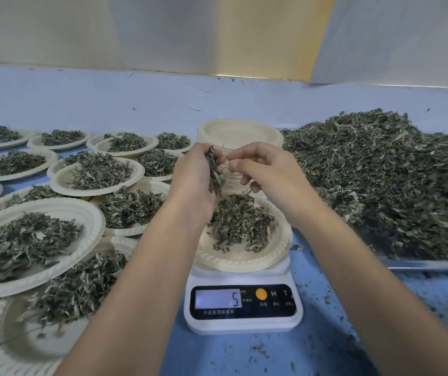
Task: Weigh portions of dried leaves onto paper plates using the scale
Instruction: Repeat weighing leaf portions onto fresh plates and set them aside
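Left hand [193, 180] is curled round a loose clump of dried leaves [215, 173], palm turned inward. Right hand [269, 172] is just beside it, fingers curled, thumb and forefinger closing at the clump's edge; whether they actually hold a leaf cannot be told. Both hands hang above the paper plate [244, 263], which sits on the scale [244, 321] directly beneath them and already carries a portion [240, 221]. The display [218, 299], nearer the person than the hands, shows a 5. Handling estimate: the leaves look very light, brittle and springy, and shed crumbs, so a soft cupped hold for bulk and a fingertip pinch for trimming seems best; squeezing would likely crush them. The plate looks thin and flexible, better lifted by its rim from both sides. Just beyond the hands stands a stack of empty plates [240, 131]. To the right of the right hand a big heap of leaves [380, 180] lies on a metal tray [428, 264], whose raised front edge could catch a forearm. To the left of the left hand, filled plates [35, 240] overlap closely, right up to the scale, so the left forearm has little room. The open blue desk [312, 335] lies nearer the person, right of the scale, and is scattered with crumbs.
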A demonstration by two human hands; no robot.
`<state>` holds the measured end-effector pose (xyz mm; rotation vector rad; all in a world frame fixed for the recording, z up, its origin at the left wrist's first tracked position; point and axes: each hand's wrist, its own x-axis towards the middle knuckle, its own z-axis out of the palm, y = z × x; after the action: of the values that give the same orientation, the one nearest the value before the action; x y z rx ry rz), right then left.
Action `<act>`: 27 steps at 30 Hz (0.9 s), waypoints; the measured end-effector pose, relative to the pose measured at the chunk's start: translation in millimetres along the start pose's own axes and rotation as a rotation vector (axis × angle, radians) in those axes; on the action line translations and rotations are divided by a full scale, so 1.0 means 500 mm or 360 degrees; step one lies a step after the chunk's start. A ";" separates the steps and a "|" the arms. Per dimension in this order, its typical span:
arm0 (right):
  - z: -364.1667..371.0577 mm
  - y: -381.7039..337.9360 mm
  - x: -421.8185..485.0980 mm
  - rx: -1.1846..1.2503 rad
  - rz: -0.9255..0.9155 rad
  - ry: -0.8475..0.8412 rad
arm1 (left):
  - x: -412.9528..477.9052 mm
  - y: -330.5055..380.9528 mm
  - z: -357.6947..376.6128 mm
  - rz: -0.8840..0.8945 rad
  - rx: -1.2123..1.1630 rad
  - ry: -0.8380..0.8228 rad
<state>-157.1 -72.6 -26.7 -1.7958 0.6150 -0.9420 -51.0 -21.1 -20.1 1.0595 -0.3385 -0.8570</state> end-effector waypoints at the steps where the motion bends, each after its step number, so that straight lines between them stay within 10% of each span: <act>1: 0.002 -0.002 0.000 0.0013 -0.0013 -0.0002 | 0.000 -0.001 0.001 0.0003 -0.0017 0.0017; 27: 0.021 0.017 0.002 -0.0154 -0.0150 0.0107 | 0.000 0.006 0.004 0.0125 -0.0182 0.0119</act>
<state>-147.9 -71.4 -36.4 -1.8989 0.6317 -1.0554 -50.8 -21.7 -16.8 0.9633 -0.2634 -0.7559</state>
